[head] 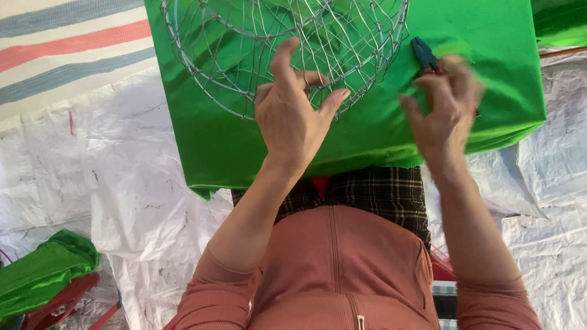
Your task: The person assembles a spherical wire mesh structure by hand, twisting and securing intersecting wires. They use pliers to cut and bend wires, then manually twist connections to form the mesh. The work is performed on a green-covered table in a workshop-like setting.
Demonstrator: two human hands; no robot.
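Note:
A round wire basket frame [233,34] lies on a table covered in green cloth [487,34]. My left hand [294,115] hovers over the basket's near rim with its fingers spread and nothing in it. To the right, my right hand [446,107] is blurred, fingers apart, just over a pair of blue-handled pliers [424,52] that lie on the cloth. Whether it touches the pliers I cannot tell.
White plastic sheeting [134,193] covers the floor around the table. A striped mat [46,44] lies at the far left. Folded green cloth [32,279] rests on a red stool at the lower left. More green cloth [566,3] sits at the far right.

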